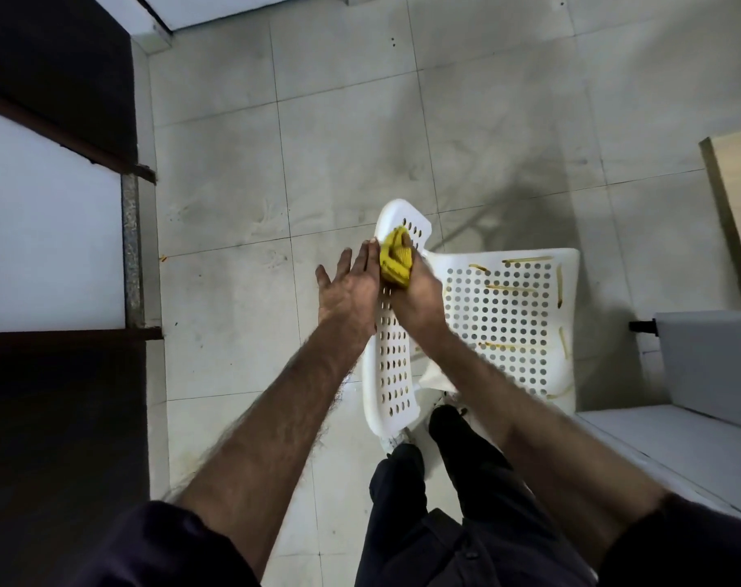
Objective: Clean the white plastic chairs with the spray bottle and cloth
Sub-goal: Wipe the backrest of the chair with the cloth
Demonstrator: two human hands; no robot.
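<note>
1. No text, label, brand, number or sign can be read anywhere in the head view.
2. The white plastic chair [504,319] carries only round perforations and yellowish streaks; no lettering is legible on it.

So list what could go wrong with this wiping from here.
1. The white perforated chair looks tipped over on the floor tiles, braced only by the open left hand; a firm wipe might shift it.
2. The right hand holds the yellow cloth bunched, so it may skip the yellow marks on the seat.
</note>
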